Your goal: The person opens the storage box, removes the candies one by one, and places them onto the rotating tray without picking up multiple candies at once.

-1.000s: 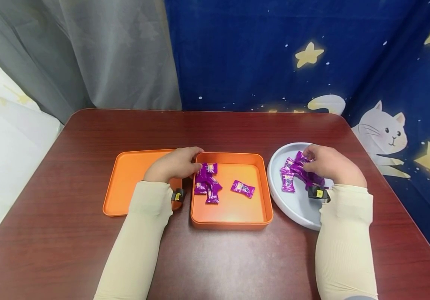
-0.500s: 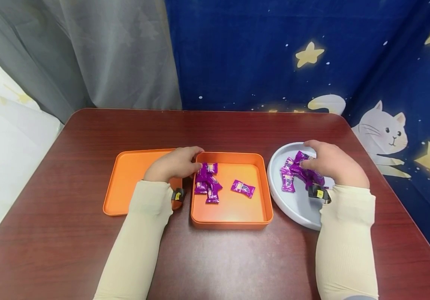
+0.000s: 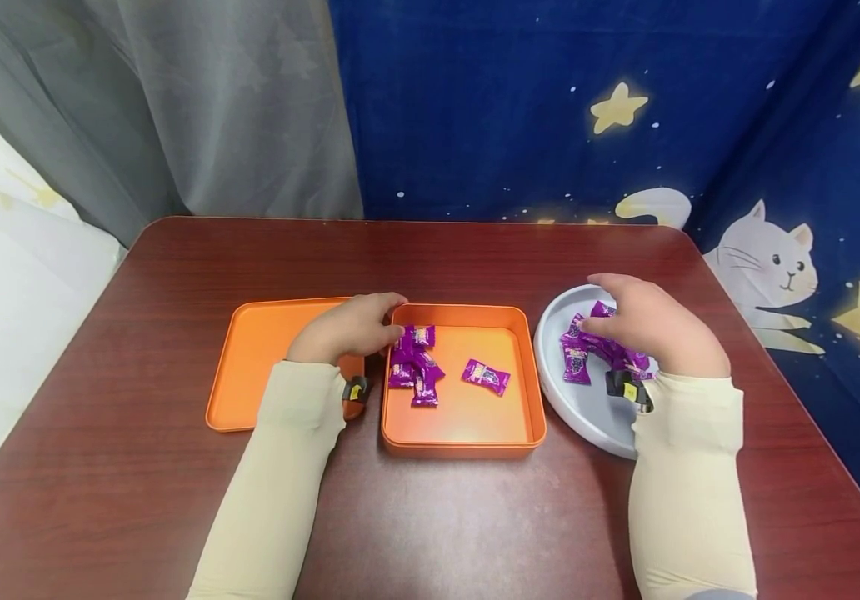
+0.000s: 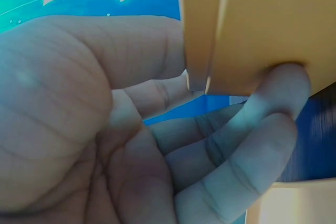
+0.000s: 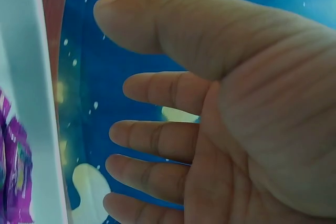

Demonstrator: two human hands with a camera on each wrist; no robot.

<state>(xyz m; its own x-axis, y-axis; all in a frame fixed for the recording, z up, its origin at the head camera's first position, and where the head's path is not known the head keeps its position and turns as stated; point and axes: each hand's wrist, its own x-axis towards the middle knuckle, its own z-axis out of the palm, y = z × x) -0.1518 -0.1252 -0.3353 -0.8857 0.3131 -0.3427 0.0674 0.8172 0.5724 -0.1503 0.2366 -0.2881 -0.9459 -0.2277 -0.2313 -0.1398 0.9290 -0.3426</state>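
Right hand (image 3: pixel 655 325): this is where the change is. A second ago its thumb and fingertips were close together at the sweets; now they have spread wide, thumb well apart from the fingers. From its own wrist the palm shows bare, so I'd say it pinches nothing.

Plate below that hand: a round, pale grey-blue plate with a raised rim (image 3: pixel 595 429). A heap of shiny purple-wrapped sweets (image 3: pixel 577 367) lies on it, beneath the thumb and to the hand's left. The wrist view shows these sweets off to one side of the fingertips. Part of the heap is hidden, so I can't count it.

Left hand (image 3: pixel 347 329): no shift that I can see. Its thumb hooks over the near wall of a shallow, square, orange plastic-looking box (image 3: pixel 467 452), other fingers bent against the outside, so it grips the box.

Box between the hands: a cluster of purple-wrapped sweets (image 3: pixel 424 392) sits just beside the left thumb; one lone purple-wrapped sweet (image 3: pixel 486 377) lies farther to that hand's right. Both look the same as a second ago.

Under the left hand: a flat orange lid-like tray (image 3: pixel 250 367), reaching out to its left on the reddish-brown table (image 3: pixel 437 533).

Upshot: the way I read it, the right hand is free, the box is steadied, and the sweets remain divided between box and plate.
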